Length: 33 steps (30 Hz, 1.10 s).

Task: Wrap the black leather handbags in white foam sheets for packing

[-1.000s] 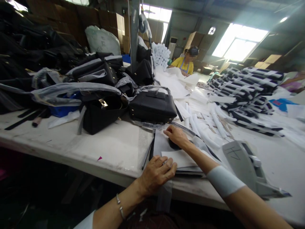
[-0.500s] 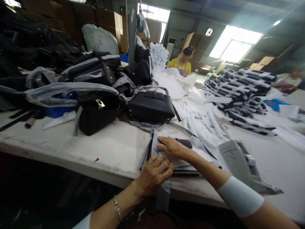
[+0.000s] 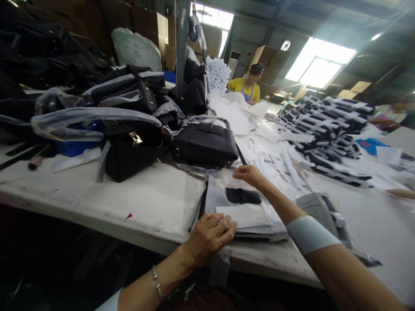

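On the white table edge lies a flat black piece covered with white paper point(image 3: 256, 216) and clear film, its kind unclear. A small black leather flap with a strap point(image 3: 244, 195) shows on top. My left hand point(image 3: 212, 233) is closed at its near left edge, fingers curled over the paper; the fingertips are partly hidden. My right hand point(image 3: 250, 175) is above the far edge, with thumb and fingers pinched together; what they hold, perhaps thin film, cannot be made out. Just beyond stands a black handbag point(image 3: 205, 144) with its handle wrapped in film.
Another black handbag point(image 3: 132, 157) with a gold clasp stands left, before a pile of dark bags point(image 3: 48, 65). A grey dispenser-like tool point(image 3: 327, 216) sits by my right forearm. Black-and-white wrapped strips point(image 3: 327, 121) are heaped at right. A person in yellow point(image 3: 246, 86) is behind.
My right hand has lifted from lying flat on the paper and moved to the far edge, its fingers now pinched. The black flap is uncovered. My left hand stays in place.
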Motion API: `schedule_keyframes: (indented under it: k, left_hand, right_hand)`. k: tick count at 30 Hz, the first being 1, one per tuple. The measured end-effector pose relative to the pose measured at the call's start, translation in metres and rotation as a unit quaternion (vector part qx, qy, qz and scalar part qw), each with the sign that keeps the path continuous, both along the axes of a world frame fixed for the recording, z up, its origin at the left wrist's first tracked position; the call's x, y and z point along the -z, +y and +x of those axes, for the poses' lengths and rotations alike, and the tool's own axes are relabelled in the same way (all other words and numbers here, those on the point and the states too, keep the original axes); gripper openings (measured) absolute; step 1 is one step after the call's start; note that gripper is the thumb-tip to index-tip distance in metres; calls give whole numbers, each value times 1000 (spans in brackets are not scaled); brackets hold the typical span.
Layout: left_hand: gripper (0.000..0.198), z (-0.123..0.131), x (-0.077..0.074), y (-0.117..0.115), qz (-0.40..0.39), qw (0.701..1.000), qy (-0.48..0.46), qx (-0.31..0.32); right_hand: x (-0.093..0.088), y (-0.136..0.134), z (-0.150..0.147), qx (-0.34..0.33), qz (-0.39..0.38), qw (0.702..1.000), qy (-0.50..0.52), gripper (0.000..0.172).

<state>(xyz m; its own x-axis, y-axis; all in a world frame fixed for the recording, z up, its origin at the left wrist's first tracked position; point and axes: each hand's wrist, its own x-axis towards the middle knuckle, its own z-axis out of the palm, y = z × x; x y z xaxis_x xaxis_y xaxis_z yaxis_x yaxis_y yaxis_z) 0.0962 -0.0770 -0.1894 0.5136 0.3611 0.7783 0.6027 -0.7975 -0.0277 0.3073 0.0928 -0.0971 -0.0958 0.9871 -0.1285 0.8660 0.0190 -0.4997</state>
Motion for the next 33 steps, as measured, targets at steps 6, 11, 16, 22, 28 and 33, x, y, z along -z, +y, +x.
schedule_keyframes:
  k: [6, 11, 16, 22, 28, 33]
  left_hand:
    - [25, 1, 0, 1, -8, 1000, -13, 0]
    - [24, 1, 2, 1, -9, 1000, -5, -2]
    - [23, 1, 2, -1, -37, 999, -2, 6]
    - [19, -1, 3, -4, -68, 997, -32, 13]
    - [17, -3, 4, -3, -83, 996, -38, 22]
    - [24, -4, 6, 0, -65, 995, -62, 39]
  right_hand:
    - [-55, -26, -24, -61, 79, 994, 35, 20]
    - [-58, -81, -45, -171, 92, 980, 49, 16]
    - [-21, -130, -43, -265, 95, 959, 42, 16]
    - [26, -165, -40, -157, 165, 957, 181, 18]
    - [26, -166, -44, -179, 208, 940, 202, 17]
    - [25, -168, -37, -183, 266, 927, 190, 16]
